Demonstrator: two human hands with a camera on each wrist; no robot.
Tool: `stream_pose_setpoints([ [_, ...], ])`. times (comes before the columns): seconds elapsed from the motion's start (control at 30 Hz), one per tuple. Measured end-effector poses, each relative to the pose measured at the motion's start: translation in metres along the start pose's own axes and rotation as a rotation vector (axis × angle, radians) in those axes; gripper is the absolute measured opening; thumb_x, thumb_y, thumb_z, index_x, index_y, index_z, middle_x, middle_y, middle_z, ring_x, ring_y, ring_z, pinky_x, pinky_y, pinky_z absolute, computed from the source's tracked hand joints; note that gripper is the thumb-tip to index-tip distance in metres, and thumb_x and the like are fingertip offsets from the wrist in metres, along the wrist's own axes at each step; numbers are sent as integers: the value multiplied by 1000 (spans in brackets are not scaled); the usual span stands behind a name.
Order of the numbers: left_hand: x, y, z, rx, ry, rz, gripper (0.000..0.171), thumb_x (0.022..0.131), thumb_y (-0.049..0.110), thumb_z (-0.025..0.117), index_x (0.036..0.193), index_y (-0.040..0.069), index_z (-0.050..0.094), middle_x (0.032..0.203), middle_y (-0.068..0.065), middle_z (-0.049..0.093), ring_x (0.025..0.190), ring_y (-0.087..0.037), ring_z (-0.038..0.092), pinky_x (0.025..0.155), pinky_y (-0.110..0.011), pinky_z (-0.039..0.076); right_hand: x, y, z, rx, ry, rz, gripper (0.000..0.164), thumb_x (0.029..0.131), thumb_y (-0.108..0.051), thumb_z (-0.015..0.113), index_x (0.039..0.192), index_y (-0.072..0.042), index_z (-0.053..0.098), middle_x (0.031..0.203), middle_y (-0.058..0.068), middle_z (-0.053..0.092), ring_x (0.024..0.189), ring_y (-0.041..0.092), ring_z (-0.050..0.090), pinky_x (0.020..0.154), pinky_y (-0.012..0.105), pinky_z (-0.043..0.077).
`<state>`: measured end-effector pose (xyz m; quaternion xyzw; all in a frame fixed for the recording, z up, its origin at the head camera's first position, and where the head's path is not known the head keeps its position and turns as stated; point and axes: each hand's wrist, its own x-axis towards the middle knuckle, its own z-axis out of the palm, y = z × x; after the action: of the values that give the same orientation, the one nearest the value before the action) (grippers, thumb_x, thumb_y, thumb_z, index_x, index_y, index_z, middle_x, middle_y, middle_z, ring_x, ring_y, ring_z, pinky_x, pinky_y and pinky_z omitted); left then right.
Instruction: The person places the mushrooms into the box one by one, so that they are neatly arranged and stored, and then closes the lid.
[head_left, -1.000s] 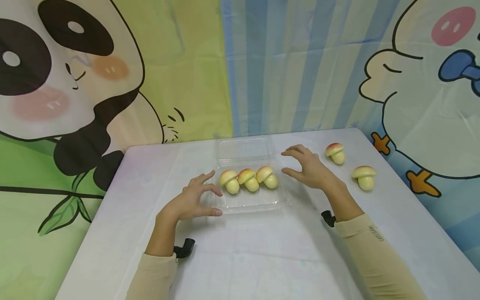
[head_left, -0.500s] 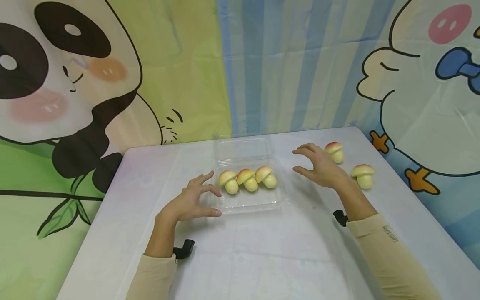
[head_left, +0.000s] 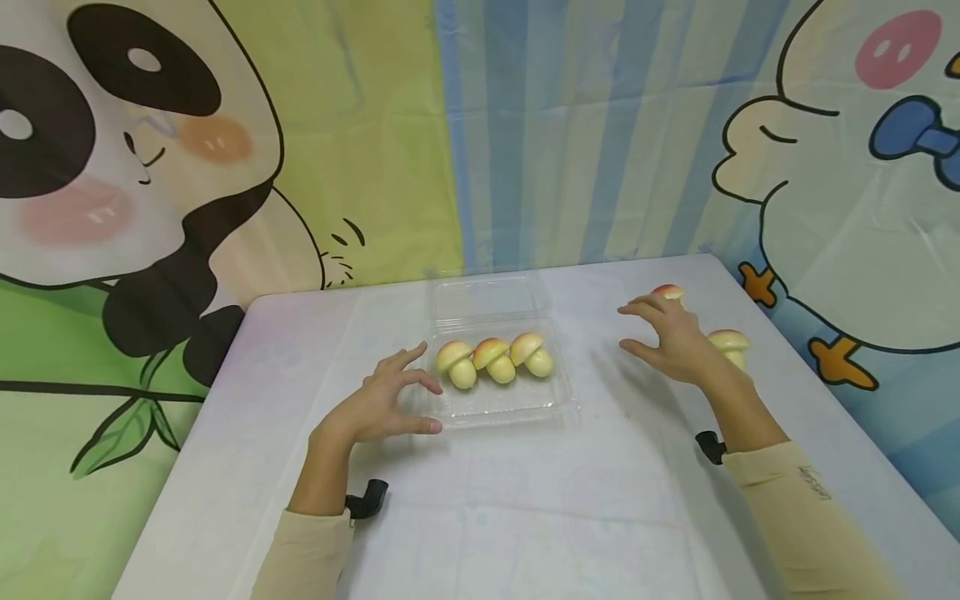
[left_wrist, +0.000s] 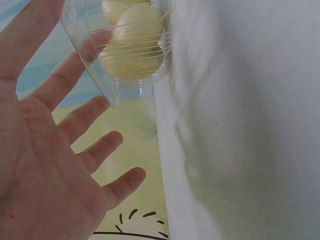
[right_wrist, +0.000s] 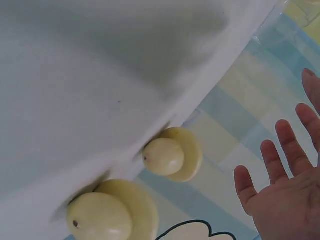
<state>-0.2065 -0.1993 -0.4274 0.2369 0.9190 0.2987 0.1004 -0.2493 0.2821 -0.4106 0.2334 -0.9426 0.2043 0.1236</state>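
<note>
A clear plastic clamshell box (head_left: 502, 412) lies with its lid folded back. Three toy mushrooms sit in a row inside it: a left one (head_left: 456, 364), a middle one (head_left: 495, 361) and a right one (head_left: 532, 354). At the box's left side is my left hand (head_left: 378, 404), fingers spread; whether a fingertip touches the plastic I cannot tell. My right hand (head_left: 671, 342) hovers with loosely bent fingers, holding nothing. It partly hides two loose mushrooms in the head view, a farther one (right_wrist: 163, 156) and a nearer one (right_wrist: 102, 217), both plain in the right wrist view.
A white cloth covers the table (head_left: 525, 508). Behind it hangs a printed curtain (head_left: 585, 133) with cartoon animals. Each wrist carries a black camera mount, such as the left mount (head_left: 367, 499). The table's right edge runs just beyond the loose mushrooms.
My right hand has moved right, away from the box, and now covers part of the two loose mushrooms. The left hand and the box stay in place.
</note>
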Motion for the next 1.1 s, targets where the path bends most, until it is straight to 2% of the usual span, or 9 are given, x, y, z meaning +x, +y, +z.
stream_pose_setpoints([
  [0.2, 1, 1, -2, 8, -2, 0, 50, 75, 62, 85, 112, 31, 71, 172, 3, 17, 157, -38, 11, 108, -83, 16, -14, 13, -4, -50, 13, 42, 50, 90, -20, 81, 134, -7, 61, 136, 23, 53, 120, 55, 45, 80, 74, 37],
  [0.43, 0, 0, -3, 9, -3, -23, 50, 75, 61, 86, 112, 32, 71, 172, 2, 17, 157, -38, 11, 108, -84, 17, -26, 29, -8, -67, -2, 144, 54, 91, -23, 80, 139, -9, 58, 139, 24, 50, 127, 57, 39, 87, 78, 34],
  [0.63, 0, 1, -1, -3, -3, -18, 49, 75, 59, 87, 112, 31, 71, 172, -1, 18, 157, -38, 10, 108, -84, 16, -38, 39, -14, -72, -25, 218, 56, 91, -24, 79, 139, -6, 55, 143, 28, 46, 131, 59, 34, 90, 81, 28],
  [0.9, 1, 0, 1, 1, -2, 1, 50, 75, 61, 85, 113, 32, 71, 172, -1, 17, 157, -38, 12, 107, -84, 16, -52, 58, -27, -95, -25, 237, 54, 93, -23, 76, 140, -8, 54, 145, 29, 44, 128, 62, 33, 88, 82, 27],
  [1.1, 0, -1, 1, -7, -3, 9, 50, 75, 61, 85, 113, 32, 71, 172, 3, 16, 156, -39, 13, 106, -85, 15, -58, 65, -28, -87, -40, 282, 56, 95, -26, 75, 142, -8, 52, 148, 30, 41, 129, 62, 32, 90, 83, 25],
])
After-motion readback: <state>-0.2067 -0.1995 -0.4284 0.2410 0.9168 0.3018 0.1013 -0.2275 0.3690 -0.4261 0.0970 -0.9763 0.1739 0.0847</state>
